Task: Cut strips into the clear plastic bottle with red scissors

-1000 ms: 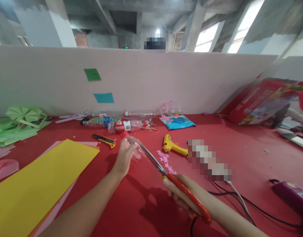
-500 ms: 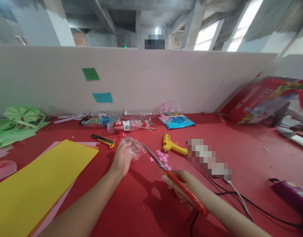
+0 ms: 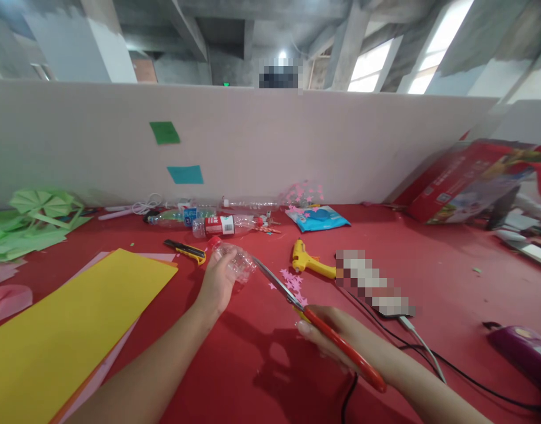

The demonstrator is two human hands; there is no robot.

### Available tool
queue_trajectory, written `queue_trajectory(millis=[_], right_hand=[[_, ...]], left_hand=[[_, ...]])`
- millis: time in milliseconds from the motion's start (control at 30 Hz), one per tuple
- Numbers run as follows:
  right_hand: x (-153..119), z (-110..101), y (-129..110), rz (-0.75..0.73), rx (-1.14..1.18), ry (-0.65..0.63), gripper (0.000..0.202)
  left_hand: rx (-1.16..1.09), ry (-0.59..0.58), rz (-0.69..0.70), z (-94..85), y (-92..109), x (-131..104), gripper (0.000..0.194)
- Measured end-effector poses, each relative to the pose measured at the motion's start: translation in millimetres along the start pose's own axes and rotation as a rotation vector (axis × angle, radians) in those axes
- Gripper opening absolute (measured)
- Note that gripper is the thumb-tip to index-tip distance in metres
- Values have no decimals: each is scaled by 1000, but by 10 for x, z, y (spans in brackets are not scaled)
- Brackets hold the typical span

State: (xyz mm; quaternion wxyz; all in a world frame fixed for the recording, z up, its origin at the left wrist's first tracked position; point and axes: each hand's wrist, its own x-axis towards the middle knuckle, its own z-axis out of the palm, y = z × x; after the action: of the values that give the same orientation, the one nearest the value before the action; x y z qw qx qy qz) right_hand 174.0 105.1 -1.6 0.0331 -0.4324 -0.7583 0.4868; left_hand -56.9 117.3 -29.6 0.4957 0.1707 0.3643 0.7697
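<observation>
My left hand (image 3: 219,277) is closed round a clear plastic bottle piece (image 3: 240,263) with a red cap, its wider end towards the right. In my right hand (image 3: 327,333) are long scissors (image 3: 341,344) with red handles. Their blades point up and left, the tips at or beside the rim of the plastic; whether they touch it I cannot tell. Pink paper stars (image 3: 293,281) lie on the red table (image 3: 239,371) just behind the blades. A yellow glue gun (image 3: 308,261) rests further right, and a yellow utility knife (image 3: 186,251) lies left of my left hand.
Yellow paper sheets (image 3: 71,330) cover the left front. Plastic bottles (image 3: 219,225) and a blue wipes packet (image 3: 319,218) lie along the white partition (image 3: 261,141). A phone-like blurred object (image 3: 371,285) with cables sits right, near a purple device (image 3: 517,352).
My right hand and the scissors have shifted slightly right and down. The plastic piece in my left hand has turned or tilted a little.
</observation>
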Motion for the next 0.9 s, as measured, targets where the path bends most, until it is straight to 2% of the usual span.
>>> queue_trajectory(millis=[133, 233, 467, 600, 900], right_hand=[[-70, -54, -111, -22, -131, -17, 49], [-67, -34, -105, 6, -156, -18, 51], [-11, 52, 46, 81, 58, -26, 54], [-24, 61, 24, 103, 161, -52, 50], [-43, 96, -1, 101, 230, -52, 49]], left_hand=[[-8, 12, 12, -50, -18, 52, 22], [-16, 22, 8, -64, -22, 61, 17], [10, -26, -40, 22, -38, -47, 17], [15, -48, -56, 67, -46, -105, 17], [26, -36, -49, 91, -47, -123, 17]])
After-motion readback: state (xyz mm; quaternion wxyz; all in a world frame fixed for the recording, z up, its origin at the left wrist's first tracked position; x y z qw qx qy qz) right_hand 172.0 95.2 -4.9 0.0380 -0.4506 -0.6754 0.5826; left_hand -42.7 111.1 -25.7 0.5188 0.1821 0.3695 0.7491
